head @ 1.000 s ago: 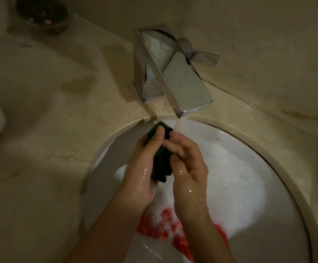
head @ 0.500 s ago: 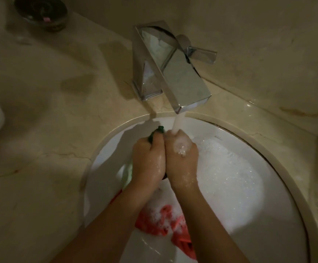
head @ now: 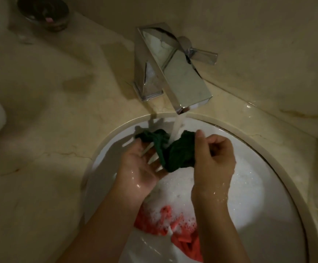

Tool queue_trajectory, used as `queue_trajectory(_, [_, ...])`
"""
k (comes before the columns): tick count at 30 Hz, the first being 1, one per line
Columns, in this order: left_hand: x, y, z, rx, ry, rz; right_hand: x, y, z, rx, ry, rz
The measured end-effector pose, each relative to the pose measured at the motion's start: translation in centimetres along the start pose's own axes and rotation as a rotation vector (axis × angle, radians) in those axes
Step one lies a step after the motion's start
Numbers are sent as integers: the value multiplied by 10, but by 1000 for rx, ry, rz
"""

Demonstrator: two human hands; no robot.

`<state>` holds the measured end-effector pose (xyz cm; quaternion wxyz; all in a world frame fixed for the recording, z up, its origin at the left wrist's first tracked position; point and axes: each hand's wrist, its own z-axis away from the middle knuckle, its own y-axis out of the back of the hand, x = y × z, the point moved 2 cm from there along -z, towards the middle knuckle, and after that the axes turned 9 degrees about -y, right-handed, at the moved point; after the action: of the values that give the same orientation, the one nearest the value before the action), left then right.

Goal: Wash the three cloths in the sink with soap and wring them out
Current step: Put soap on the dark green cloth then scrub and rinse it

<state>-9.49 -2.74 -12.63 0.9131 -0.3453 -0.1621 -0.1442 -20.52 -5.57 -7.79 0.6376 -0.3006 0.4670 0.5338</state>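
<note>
- Green cloth (head: 175, 150) sits under the faucet (head: 175, 73) stream, above the sink (head: 279, 186).
- Right hand (head: 214, 158) pinches its edge.
- Left hand (head: 141, 166) lies palm-up, fingers spread beneath it.
- Red cloth (head: 181, 236) soaks in foam (head: 175, 196); the dim light possibly hides a third.

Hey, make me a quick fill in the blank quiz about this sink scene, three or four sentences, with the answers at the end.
1. The tap is running, and its stream lands on the ____ cloth.
2. The right hand pinches that cloth, while the left hand lies under it with its palm turned ____.
3. The red cloth lies low in the sink, partly covered by ____.

Missing words: green; up; foam
</note>
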Motion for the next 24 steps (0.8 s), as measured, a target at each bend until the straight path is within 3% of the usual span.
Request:
queue_trajectory(2, [3,-4,6,-55,24,73,-6,-1,17,-248,61,153])
queue_trajectory(5, [-3,-3,9,-112,15,-6,-20,-1,29,-731,41,290])
queue_trajectory(6, [-5,-4,10,-122,29,-23,-23,0,25,-734,48,248])
queue_trajectory(8, [-10,-4,9,-105,19,-112,-16,3,4,-465,13,65])
queue_trajectory(10, [-13,-5,10,-117,-49,-230,-2,-6,-14,-273,12,76])
queue_trajectory(13, [-19,-15,17,-98,-166,-297,24,-24,-13,-392,5,415])
queue_trajectory(17, [-26,-24,6,57,-440,-673,41,-32,-11,-289,-12,267])
queue_trajectory(21, [-11,-20,1,13,-613,-1009,40,-33,-21,-253,58,436])
queue_trajectory(24, [-6,-20,-2,-8,-695,-1087,38,-37,-24,-266,144,427])
